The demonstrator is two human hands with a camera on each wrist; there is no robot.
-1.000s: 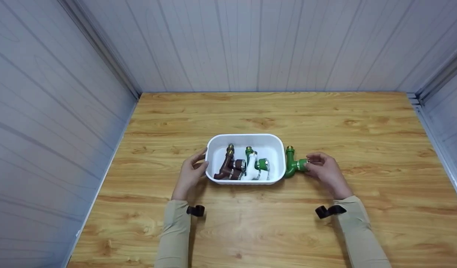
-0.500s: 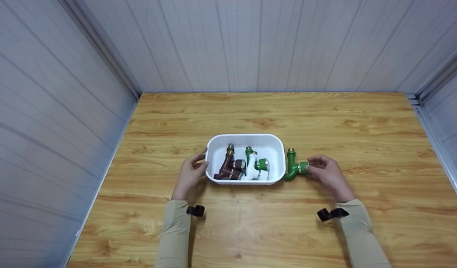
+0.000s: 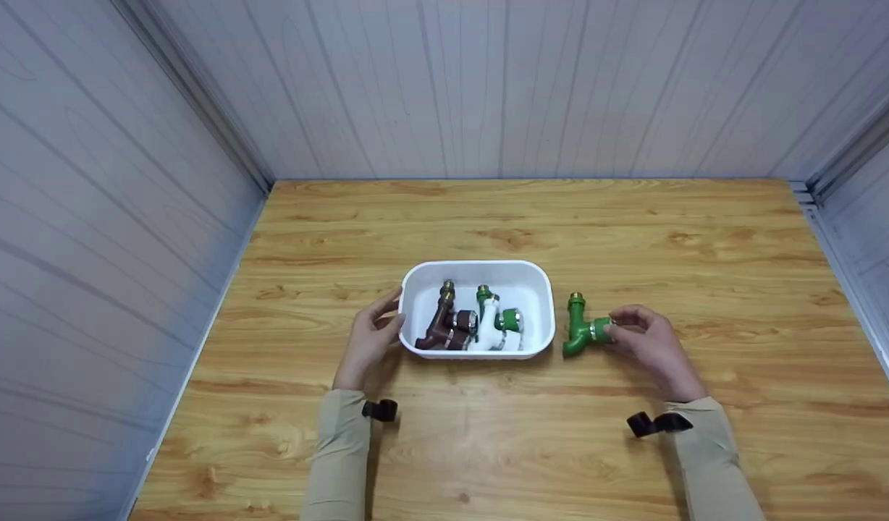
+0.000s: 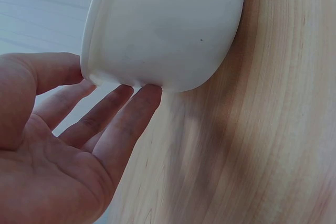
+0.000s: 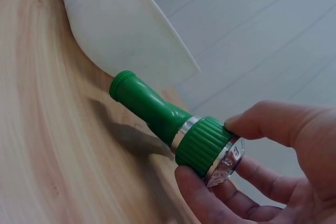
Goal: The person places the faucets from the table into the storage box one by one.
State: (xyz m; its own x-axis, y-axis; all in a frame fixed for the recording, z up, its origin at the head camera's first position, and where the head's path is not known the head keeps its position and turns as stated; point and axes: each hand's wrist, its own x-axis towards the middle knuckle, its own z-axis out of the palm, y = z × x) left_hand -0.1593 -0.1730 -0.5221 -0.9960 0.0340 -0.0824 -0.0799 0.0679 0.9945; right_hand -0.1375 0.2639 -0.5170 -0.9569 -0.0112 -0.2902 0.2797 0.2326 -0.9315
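My right hand (image 3: 649,347) pinches the round ribbed knob of a green tap (image 3: 579,327) between thumb and fingers, just right of a white plastic bin (image 3: 476,356). In the right wrist view the tap (image 5: 149,103) has a green spout and a silvery cap under my fingers (image 5: 202,200); its shadow falls on the table. My left hand (image 3: 370,339) touches the bin's left end from outside. The left wrist view shows the fingertips (image 4: 152,90) against the outer wall of the bin (image 4: 168,30), fingers fairly straight.
Inside the bin lie dark brown taps (image 3: 439,324), a white tap (image 3: 489,329) and another green tap (image 3: 513,319) partly behind it. The wood-grain table (image 3: 531,224) meets pale panel walls (image 3: 466,87) at the back and sides.
The right hand has moved right and slightly toward me with the green tap, widening the gap to the bin. My left hand and the bin are nearly unchanged.
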